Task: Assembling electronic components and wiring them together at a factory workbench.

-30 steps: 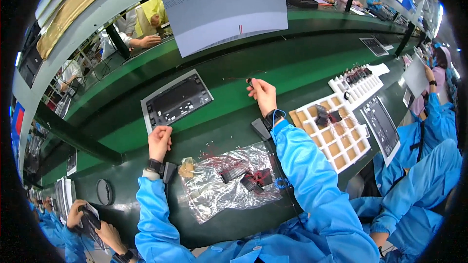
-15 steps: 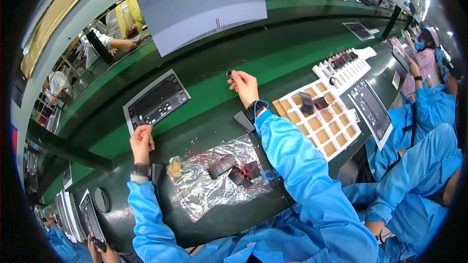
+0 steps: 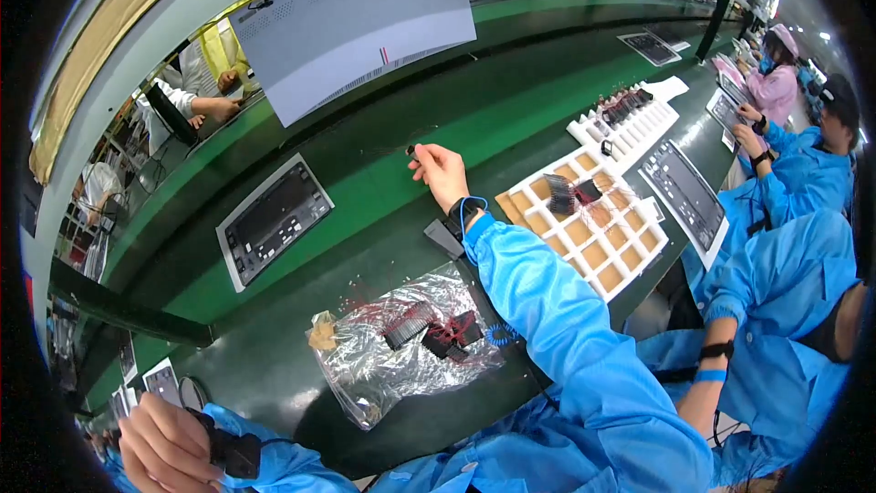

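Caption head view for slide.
Right hand pinches a small dark part above the green bench; left hand at lower left.

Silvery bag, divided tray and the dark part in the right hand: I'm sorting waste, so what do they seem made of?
Silvery bag: probably thin, glossy plastic film, perhaps metallised; it crinkles sharply and glints.
Divided tray: the white walls look like matte foam, being thick and dull; the tan inside could be cardboard.
Dark part in the right hand: too small and covered to tell.

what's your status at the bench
Right hand pinching small black part. Left hand lower left, contents unclear. Crinkled silvery plastic bag lies clear of right hand.
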A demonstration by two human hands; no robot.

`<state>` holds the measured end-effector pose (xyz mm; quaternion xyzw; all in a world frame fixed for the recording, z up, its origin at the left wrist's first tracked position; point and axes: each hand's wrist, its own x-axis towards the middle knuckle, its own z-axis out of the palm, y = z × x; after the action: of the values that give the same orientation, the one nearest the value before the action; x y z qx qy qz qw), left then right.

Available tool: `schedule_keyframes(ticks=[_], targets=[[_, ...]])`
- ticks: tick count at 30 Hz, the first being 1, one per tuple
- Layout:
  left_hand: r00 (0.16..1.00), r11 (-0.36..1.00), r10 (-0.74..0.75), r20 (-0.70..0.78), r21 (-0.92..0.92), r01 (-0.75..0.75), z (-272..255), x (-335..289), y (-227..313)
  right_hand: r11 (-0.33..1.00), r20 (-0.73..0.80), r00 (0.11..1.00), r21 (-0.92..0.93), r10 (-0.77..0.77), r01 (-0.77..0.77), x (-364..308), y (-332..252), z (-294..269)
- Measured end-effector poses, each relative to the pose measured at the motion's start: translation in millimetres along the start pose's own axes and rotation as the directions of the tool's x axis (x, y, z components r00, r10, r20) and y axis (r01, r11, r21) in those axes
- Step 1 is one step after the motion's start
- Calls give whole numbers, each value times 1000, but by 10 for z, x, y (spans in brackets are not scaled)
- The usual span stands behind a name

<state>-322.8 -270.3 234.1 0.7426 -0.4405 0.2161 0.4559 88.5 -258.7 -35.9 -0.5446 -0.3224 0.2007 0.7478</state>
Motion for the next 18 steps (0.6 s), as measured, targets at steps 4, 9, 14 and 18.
schedule_keyframes(ticks=[4, 9, 14, 18], targets=[[774, 568, -617, -139, 601, 561, 216, 590, -275, 999, -12, 1000, 20, 26, -25, -25, 71, -42], [979, 938, -200, 39, 295, 180, 140, 617, -205, 1000, -11, 1000, -12, 21, -21, 21, 12, -75], [881, 854, -465, 88, 305, 421, 232, 382, -544, 999, 6, 1000, 45, 26, -27, -19, -23, 39], [395, 478, -839, -373, -160, 864, 218, -400, -1353, 1000, 11, 1000, 8, -17, 16, 2, 44, -162]])
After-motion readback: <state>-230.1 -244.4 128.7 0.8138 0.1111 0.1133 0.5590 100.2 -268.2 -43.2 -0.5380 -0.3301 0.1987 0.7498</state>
